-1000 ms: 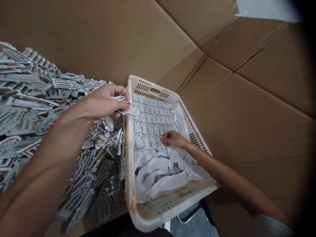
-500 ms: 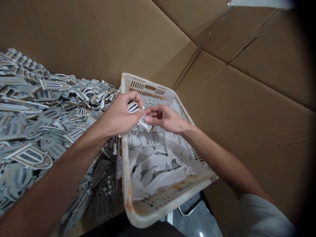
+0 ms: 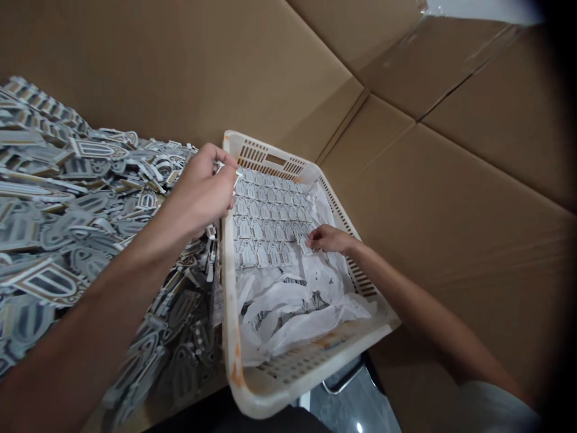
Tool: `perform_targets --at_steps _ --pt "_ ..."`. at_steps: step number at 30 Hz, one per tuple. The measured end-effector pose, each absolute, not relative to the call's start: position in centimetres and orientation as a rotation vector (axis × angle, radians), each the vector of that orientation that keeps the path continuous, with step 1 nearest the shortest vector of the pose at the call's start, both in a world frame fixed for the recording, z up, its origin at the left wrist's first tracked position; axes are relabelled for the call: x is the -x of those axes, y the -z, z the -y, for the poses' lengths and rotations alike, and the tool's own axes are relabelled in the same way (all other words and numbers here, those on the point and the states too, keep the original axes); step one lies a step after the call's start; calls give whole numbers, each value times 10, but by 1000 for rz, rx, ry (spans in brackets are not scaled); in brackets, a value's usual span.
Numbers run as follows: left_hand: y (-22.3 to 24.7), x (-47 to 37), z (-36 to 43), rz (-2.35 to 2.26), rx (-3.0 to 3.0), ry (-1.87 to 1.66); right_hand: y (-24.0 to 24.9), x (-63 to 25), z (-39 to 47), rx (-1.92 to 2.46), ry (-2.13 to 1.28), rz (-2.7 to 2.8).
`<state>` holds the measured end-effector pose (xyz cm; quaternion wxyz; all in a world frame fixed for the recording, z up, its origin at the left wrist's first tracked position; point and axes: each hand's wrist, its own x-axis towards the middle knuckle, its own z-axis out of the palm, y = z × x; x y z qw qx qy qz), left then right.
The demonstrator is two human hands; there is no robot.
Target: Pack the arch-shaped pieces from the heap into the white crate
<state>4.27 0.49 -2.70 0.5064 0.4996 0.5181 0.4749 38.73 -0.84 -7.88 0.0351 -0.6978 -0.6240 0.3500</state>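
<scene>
The right hand pinches a small white piece in the basket. The left hand has its fingers closed on something white at the basket's left side.

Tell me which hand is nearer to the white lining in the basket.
Right. The right hand holds a piece just over the lining; the left hand is by the basket's left rim.
</scene>
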Motion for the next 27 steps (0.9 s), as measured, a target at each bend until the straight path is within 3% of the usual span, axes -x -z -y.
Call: perform_targets --at_steps 13,27 --pt "34 -40 -6 -1322 -1278 -1170 122 -388 11 2316 -1099 1954" --pt "34 -42 -5 -1284 -1358 -1229 130 -392 7 2382 -962 2003"
